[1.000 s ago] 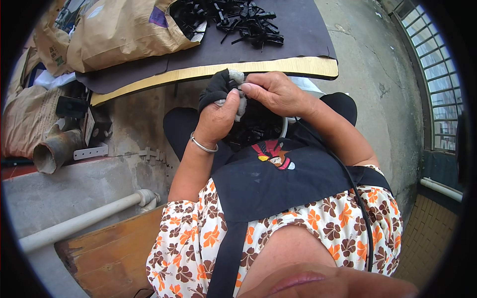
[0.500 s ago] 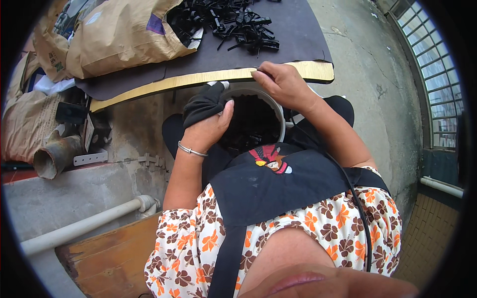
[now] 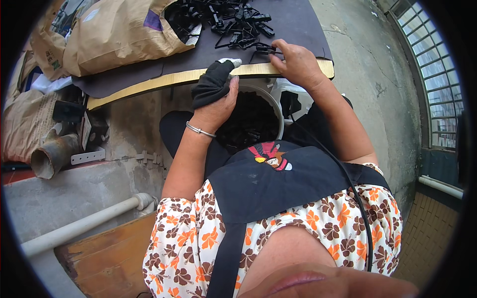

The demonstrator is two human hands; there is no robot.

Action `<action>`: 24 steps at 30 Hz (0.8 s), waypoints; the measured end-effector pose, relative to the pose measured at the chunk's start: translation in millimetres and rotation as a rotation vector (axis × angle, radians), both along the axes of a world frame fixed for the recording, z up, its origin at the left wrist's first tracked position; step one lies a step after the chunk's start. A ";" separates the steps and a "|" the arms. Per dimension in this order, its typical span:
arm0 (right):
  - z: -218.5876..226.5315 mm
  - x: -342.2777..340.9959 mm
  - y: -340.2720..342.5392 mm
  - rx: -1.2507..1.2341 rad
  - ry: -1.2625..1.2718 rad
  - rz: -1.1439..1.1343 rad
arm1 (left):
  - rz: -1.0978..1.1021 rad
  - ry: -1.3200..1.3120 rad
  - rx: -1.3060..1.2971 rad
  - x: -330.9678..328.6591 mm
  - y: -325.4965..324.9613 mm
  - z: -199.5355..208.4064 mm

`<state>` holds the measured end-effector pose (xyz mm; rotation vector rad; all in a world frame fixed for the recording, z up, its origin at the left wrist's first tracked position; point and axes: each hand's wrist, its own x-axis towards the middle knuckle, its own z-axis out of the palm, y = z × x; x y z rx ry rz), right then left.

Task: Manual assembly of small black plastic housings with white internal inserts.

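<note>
Small black plastic pieces (image 3: 246, 24), with slim arms, lie heaped on the dark table top. At the heap's near edge my right hand (image 3: 302, 67) has its thumb and forefinger around one black plastic piece (image 3: 264, 50). My left hand (image 3: 218, 94) is at the table's front edge, in a black cloth glove (image 3: 211, 88) with whitish wrapping on a fingertip. Its fingers are curled and mostly covered, so whatever they hold is hidden. Below both hands, between my knees, stands a white bucket (image 3: 279, 111) with more black pieces inside.
A brown paper sack (image 3: 114, 37) lies on the table, its mouth spilling black pieces. The table edge (image 3: 174, 77) is pale yellow. To the left are a rusty pipe (image 3: 54, 154) and another sack (image 3: 32, 126). A black cable (image 3: 338, 164) hangs over my apron. At the right stands a barred window (image 3: 435, 74).
My right hand has gone from the table's edge forward to the heap of black pieces. My left hand has risen slightly, up and to the right, toward the table edge.
</note>
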<state>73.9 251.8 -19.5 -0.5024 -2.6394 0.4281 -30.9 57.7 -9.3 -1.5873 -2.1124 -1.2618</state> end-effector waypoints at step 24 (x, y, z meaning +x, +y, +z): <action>2.4 6.3 -8.6 -0.003 0.267 0.146 | 0.170 0.038 0.054 -25.3 20.4 11.7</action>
